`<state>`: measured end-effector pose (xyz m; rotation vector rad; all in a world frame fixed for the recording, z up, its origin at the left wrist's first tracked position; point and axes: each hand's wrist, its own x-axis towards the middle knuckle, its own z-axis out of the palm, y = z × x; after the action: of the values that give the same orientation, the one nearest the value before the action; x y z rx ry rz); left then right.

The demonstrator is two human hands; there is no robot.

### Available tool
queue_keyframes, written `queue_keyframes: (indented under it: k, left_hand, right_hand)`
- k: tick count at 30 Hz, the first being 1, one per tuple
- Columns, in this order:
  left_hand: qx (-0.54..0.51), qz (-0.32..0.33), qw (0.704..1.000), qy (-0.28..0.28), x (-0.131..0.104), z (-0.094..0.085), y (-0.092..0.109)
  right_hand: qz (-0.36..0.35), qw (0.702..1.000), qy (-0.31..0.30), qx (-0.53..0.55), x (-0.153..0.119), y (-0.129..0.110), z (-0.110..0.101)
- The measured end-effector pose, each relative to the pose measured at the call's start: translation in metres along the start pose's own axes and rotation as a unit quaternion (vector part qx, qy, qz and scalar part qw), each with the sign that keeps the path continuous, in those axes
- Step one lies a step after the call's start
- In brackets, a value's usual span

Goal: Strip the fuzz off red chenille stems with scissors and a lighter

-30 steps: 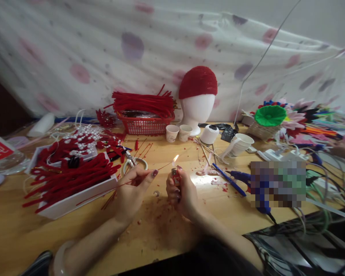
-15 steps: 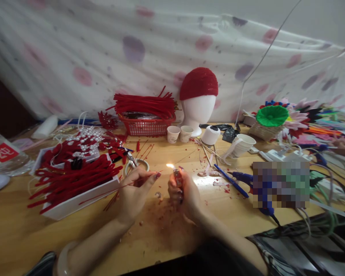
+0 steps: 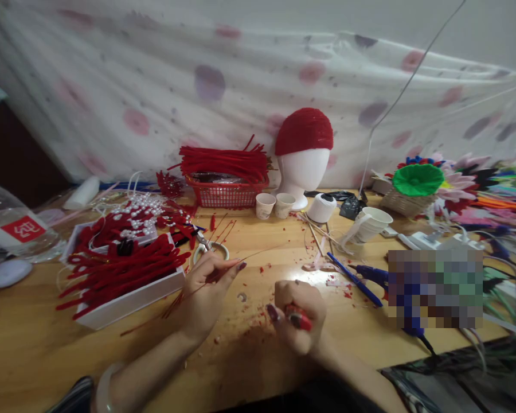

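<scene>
The left hand (image 3: 206,295) pinches a thin red wire (image 3: 253,254) above the counter (image 3: 258,364), near the scissors (image 3: 210,248); the right hand (image 3: 300,314) is clenched around a red lighter (image 3: 299,319), well apart from the cups (image 3: 265,206).

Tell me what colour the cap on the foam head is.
Red, clearest in the head view.

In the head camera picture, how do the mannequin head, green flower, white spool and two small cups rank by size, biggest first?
1. Mannequin head
2. Green flower
3. White spool
4. Left cup and right cup: too alike to rank.
</scene>
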<state>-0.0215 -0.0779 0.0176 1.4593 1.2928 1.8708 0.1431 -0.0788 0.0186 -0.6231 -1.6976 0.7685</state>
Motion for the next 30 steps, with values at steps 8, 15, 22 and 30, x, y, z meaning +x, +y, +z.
queue_keyframes:
  k: [8, 15, 22, 30]
  left_hand:
    - [0.076, 0.034, 0.995, -0.050, 0.002, -0.001, -0.001]
    - [0.134, 0.059, 0.964, -0.220, 0.002, -0.007, -0.003]
    - [0.143, 0.097, 0.960, -0.221, -0.002, -0.006, -0.006]
    - [0.115, 0.201, 0.952, -0.198, -0.002, -0.007, -0.004]
  right_hand:
    - [-0.161, 0.948, -0.175, -0.211, 0.001, 0.006, 0.002]
    - [-0.175, 0.932, -0.228, -0.220, 0.009, 0.003, 0.010]
    - [-0.278, 0.906, -0.191, -0.254, 0.013, 0.001, 0.010]
    - [-0.277, 0.911, -0.129, -0.276, 0.011, 0.010, 0.006]
